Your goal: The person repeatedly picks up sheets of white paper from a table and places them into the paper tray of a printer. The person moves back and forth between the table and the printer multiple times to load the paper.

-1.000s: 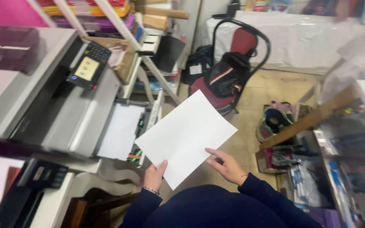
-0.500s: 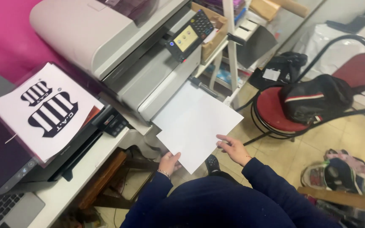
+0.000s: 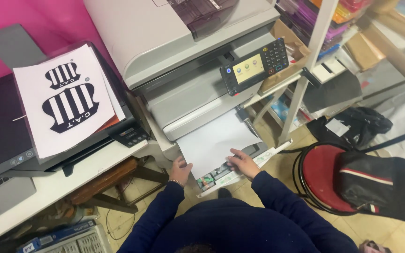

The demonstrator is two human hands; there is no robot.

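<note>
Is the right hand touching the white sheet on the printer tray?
Touching. The head view shows the right hand with its fingers resting on the near edge of the white sheet, no gap between them.

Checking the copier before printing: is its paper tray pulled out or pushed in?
Pulled out. The tray juts from the copier, white paper lying in it, both hands at its front edge.

The white sheet [image 3: 214,143] — held in mid-air before — now lies in the copier's open tray [image 3: 240,171].
</note>
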